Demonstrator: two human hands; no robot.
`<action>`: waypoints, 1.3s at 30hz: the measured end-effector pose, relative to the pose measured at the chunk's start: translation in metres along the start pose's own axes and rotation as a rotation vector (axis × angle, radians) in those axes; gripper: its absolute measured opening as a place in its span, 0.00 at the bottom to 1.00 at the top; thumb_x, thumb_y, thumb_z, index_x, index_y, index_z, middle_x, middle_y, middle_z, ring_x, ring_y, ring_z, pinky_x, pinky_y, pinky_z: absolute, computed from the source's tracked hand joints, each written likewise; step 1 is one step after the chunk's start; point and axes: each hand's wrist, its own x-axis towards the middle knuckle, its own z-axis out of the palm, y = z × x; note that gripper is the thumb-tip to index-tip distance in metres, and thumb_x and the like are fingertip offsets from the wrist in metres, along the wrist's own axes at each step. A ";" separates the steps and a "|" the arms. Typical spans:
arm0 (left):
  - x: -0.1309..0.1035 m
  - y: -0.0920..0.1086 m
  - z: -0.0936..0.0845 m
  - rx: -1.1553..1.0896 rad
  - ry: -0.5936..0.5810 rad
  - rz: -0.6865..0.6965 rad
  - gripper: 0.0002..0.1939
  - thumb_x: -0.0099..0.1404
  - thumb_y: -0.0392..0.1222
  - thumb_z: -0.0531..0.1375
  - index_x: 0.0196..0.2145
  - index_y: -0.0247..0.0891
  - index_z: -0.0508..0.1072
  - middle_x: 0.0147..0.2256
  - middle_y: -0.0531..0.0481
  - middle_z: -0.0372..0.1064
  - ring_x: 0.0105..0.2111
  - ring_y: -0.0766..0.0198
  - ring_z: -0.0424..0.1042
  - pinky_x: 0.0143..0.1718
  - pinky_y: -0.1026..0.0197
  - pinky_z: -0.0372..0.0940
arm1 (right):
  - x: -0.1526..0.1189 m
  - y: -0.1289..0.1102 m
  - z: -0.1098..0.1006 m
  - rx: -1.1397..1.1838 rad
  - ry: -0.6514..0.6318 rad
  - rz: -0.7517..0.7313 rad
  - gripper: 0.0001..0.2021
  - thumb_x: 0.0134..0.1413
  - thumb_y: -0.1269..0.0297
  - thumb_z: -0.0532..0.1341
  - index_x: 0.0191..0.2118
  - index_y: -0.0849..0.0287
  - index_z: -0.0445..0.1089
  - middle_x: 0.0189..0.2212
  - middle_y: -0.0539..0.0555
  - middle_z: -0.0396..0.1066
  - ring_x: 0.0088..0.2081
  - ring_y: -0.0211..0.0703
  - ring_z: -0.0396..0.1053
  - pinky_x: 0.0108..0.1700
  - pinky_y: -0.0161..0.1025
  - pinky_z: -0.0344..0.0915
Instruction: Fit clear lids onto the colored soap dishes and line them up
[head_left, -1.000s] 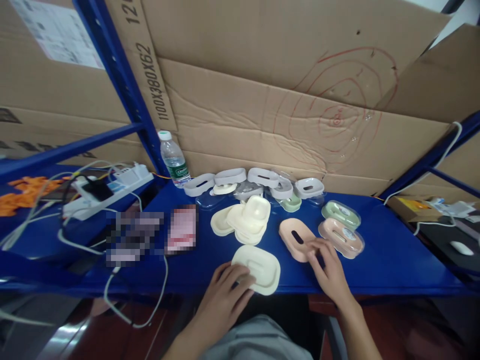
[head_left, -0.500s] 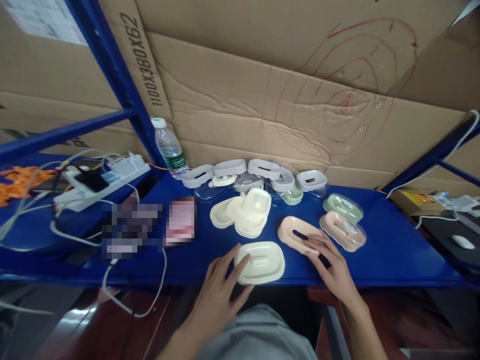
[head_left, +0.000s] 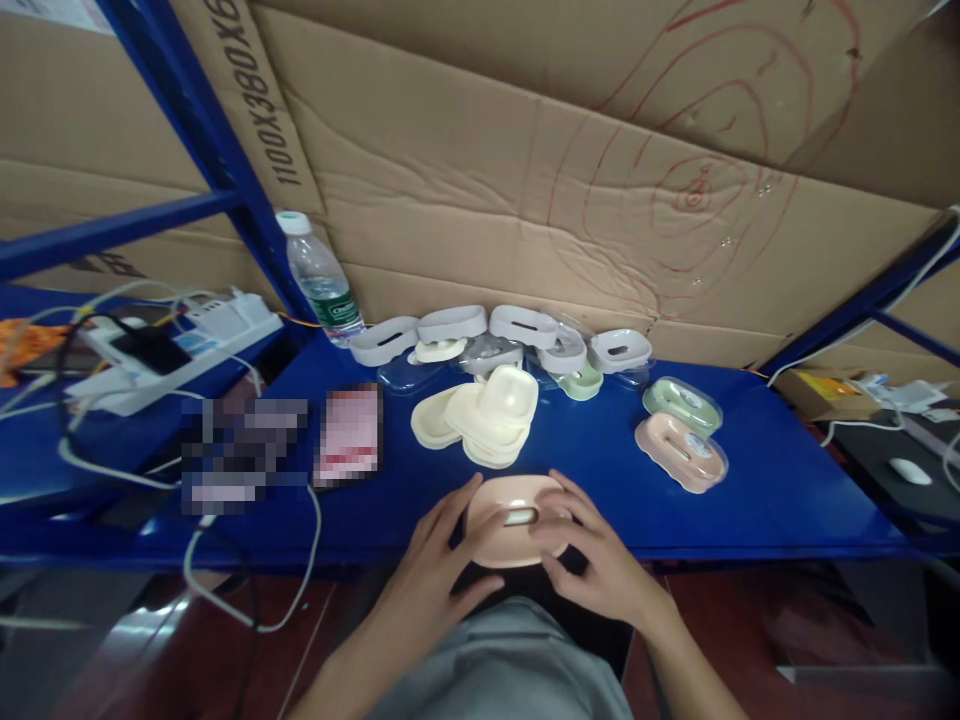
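Head view: a slotted peach soap dish (head_left: 517, 541) between two hands at the near edge of the blue counter (head_left: 592, 440).
The right hand (head_left: 604, 555) holds the dish's right end, thumb at the near rim; the left hand (head_left: 431, 555) spreads wide around the other end, though its pressure cannot be judged. A pale strip shows through the slot. Steadying both ends, keeping the dish level and the slot squared over that strip, would likely serve best; one-sided pressure might skew it. Black print on the cardboard (head_left: 390, 170) reads "1100X380X6", then cuts off at the frame. The water bottle (head_left: 316, 268) has white lettering on its green label (head_left: 334, 308), too small to read surely; the wrapped peach dish (head_left: 667, 450) bears an unreadable round sticker (head_left: 699, 447).
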 end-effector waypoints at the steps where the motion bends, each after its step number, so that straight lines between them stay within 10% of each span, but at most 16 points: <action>1: 0.000 0.000 0.000 0.018 -0.006 0.016 0.38 0.70 0.44 0.67 0.72 0.55 0.59 0.74 0.42 0.51 0.69 0.42 0.61 0.63 0.39 0.69 | 0.001 -0.001 -0.001 -0.004 -0.011 0.002 0.14 0.62 0.73 0.62 0.51 0.51 0.73 0.58 0.57 0.70 0.73 0.54 0.56 0.73 0.60 0.58; 19: -0.005 -0.006 0.000 -0.023 0.008 -0.011 0.32 0.71 0.42 0.64 0.69 0.51 0.63 0.71 0.42 0.58 0.67 0.47 0.66 0.63 0.45 0.70 | 0.140 0.061 -0.061 -0.569 0.094 0.050 0.15 0.73 0.67 0.54 0.54 0.54 0.77 0.52 0.58 0.80 0.55 0.53 0.75 0.58 0.53 0.70; 27: -0.007 -0.008 -0.003 -0.080 -0.030 -0.046 0.32 0.70 0.41 0.65 0.69 0.53 0.63 0.72 0.45 0.56 0.69 0.48 0.64 0.65 0.44 0.68 | 0.193 0.116 -0.131 -0.595 0.233 0.148 0.25 0.71 0.58 0.56 0.69 0.59 0.65 0.69 0.64 0.63 0.71 0.64 0.60 0.69 0.65 0.59; 33: -0.004 -0.009 -0.001 -0.085 0.003 -0.041 0.33 0.68 0.39 0.66 0.68 0.54 0.64 0.71 0.45 0.60 0.67 0.48 0.67 0.63 0.44 0.70 | 0.198 0.158 -0.134 -0.485 0.161 0.172 0.24 0.70 0.58 0.57 0.68 0.54 0.68 0.64 0.58 0.71 0.66 0.54 0.69 0.67 0.53 0.67; 39: -0.002 -0.006 -0.002 -0.099 0.010 -0.045 0.32 0.68 0.41 0.66 0.67 0.54 0.64 0.69 0.44 0.62 0.66 0.48 0.68 0.62 0.44 0.72 | 0.167 0.123 -0.117 -0.506 0.381 0.121 0.25 0.74 0.56 0.53 0.69 0.61 0.67 0.65 0.62 0.69 0.68 0.55 0.65 0.72 0.55 0.60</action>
